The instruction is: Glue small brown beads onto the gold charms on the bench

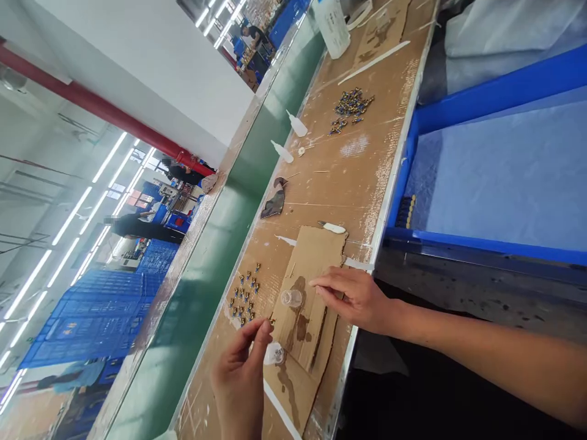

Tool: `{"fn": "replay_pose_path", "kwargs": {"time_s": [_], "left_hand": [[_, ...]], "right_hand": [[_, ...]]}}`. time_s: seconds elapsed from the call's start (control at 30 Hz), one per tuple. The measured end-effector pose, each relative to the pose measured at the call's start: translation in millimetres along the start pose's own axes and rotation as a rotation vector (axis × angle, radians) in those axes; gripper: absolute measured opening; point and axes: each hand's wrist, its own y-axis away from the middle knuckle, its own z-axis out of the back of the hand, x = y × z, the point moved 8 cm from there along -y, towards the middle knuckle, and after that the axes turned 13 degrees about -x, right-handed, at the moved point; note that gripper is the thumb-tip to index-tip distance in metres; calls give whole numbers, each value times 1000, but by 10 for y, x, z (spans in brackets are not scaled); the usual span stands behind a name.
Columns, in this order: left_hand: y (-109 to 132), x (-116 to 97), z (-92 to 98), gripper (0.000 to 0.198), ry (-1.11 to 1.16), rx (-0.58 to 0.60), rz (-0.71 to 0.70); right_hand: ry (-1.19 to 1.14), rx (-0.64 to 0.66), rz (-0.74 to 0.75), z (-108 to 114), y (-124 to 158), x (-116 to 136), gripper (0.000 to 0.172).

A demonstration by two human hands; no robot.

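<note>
- Over the brown, scuffed workbench (339, 183) in the head view, the left hand (241, 370) pinches a tiny gold-coloured piece (271, 321) between thumb and forefinger.
- Just beside that hand is a small, clear, round container (275, 353); a similar clear cup (291, 298) rests on stained tan cardboard (321, 247).
- Near the cup, the right hand (355, 297) draws its fingertips together; whether they grip anything, I cannot tell.

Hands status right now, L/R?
Left hand: thumb and forefinger pinched shut, apparently on a small gold-coloured piece.
Right hand: fingertips pinched together over the cardboard; can't tell whether they hold anything.
</note>
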Motion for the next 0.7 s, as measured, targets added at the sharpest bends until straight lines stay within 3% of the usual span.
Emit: {"fn": "replay_pose_path", "kwargs": {"time_s": [0.27, 0.47, 0.6, 0.7], "left_hand": [[39, 194, -151, 34, 422, -16, 408], [216, 332, -132, 35, 556, -8, 464], [548, 541, -17, 30, 686, -119, 417], [958, 723, -34, 19, 751, -167, 500]], "right_hand": [[5, 1, -15, 27, -17, -12, 17], [-9, 0, -21, 19, 6, -11, 16], [-10, 11, -27, 17, -5, -43, 16], [-28, 33, -21, 34, -4, 10, 17]]}}
